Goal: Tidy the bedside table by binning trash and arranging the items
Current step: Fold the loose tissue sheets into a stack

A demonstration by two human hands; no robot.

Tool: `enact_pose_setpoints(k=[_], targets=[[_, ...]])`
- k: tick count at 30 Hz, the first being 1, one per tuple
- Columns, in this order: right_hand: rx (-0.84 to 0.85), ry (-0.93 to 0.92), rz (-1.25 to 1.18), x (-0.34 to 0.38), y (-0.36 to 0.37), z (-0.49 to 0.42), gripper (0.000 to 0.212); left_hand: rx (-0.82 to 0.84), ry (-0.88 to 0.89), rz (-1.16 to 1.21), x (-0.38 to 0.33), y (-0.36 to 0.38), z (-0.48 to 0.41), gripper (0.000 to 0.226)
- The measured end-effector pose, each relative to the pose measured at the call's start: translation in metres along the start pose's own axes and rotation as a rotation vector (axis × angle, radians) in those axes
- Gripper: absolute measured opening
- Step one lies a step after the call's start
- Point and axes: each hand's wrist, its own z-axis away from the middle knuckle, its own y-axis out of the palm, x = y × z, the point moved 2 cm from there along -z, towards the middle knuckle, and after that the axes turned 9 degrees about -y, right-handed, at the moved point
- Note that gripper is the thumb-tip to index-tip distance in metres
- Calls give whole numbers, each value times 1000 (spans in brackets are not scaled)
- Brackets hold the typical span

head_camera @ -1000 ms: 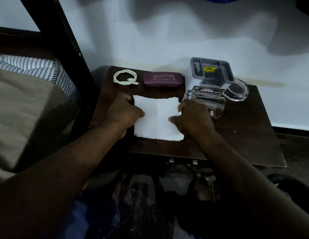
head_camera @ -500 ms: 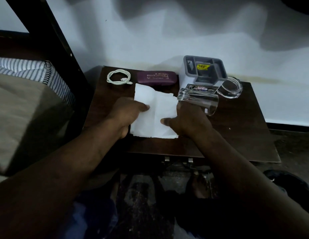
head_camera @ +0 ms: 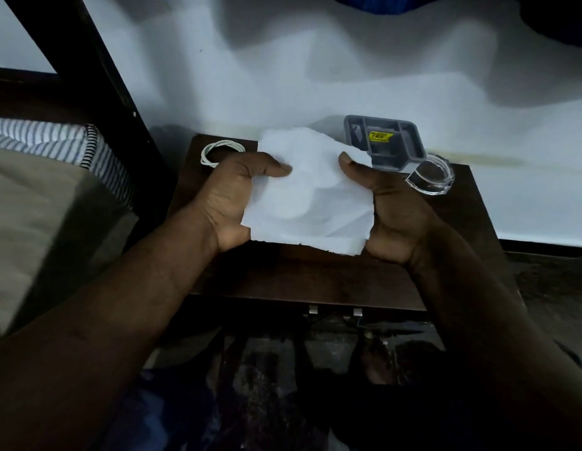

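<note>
You hold a crumpled white sheet of paper [head_camera: 305, 193] between both hands, lifted over the dark brown wooden table [head_camera: 315, 275]. Your left hand [head_camera: 232, 198] pinches the sheet's left edge, thumb pressed across the front and the fingers closed behind it, out of sight. Your right hand [head_camera: 392, 219] pinches the right edge the same way, thumb on the front near the upper corner and the fingers hidden behind the paper. The sheet is creased and slightly bowed between your two grips, its torn lower edge hanging above the middle of the table, its top covering part of the table's back edge.

At the back left of the table lies a coiled white cable [head_camera: 218, 151], partly behind your left hand. At the back right stands a grey plastic organiser with a yellow sticker [head_camera: 385, 141], and just beside it, to the right, a clear round plastic piece [head_camera: 431, 175]. A bed with striped fabric [head_camera: 52, 141] sits to the left.
</note>
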Motion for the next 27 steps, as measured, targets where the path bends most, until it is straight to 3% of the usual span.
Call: enact_pose_setpoints(k=[7, 15, 20, 23, 25, 27], targets=[[-326, -165, 404, -15, -19, -17, 25, -175, 75, -210, 11, -4, -9, 33], [-382, -314, 656, -27, -8, -28, 27, -439, 285, -341, 13, -15, -14, 16], [-469, -507, 832, -23, 5, -27, 18, -542, 457, -422, 6, -16, -8, 7], [-521, -607, 879, -22, 15, -24, 19, -504, 589, -395, 3, -13, -1, 23], [-492, -637, 881, -23, 20, -24, 23, -475, 565, -370, 7, -17, -3, 29], [-465, -581, 946, -28, 21, -26, 22, -464, 424, -344, 16, -25, -11, 30]])
